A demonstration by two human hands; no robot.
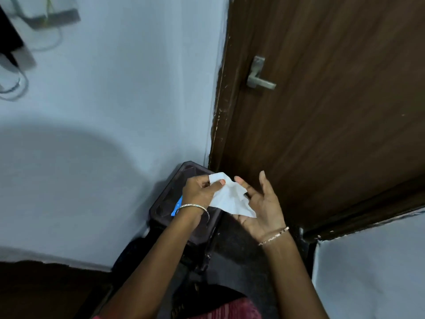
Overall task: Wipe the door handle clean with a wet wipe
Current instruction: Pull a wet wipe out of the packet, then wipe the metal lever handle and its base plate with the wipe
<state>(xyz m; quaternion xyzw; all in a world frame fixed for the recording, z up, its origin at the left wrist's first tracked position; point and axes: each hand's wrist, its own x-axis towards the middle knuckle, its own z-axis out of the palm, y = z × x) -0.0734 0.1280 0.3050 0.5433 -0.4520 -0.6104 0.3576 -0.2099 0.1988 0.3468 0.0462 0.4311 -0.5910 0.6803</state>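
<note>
White and slightly crumpled, the wet wipe [231,199] sits low in my view, around six o'clock from centre, stretched between both hands. My left hand [199,192] has its thumb and curled fingers pinched closed on the wipe's upper left corner, a thin metal bangle [192,207] around that wrist. My right hand [262,207] lies palm up at about three o'clock from the left one, its fingers spread wide and loose; the lower end of the wipe drapes across that palm, and I cannot tell whether any finger presses on it. A fine chain bracelet [273,236] circles the right wrist. The door handle [261,77], a grey metal lever on a plate, is up at one o'clock from the hands and well apart from them, mounted near the left edge of the dark brown wooden door [333,111]. Just beneath the hands stands a dark plastic stool [165,203] with something blue [177,206] on its top, mostly hidden by my left wrist. A pale blue wall [115,100] fills the nine o'clock side.
</note>
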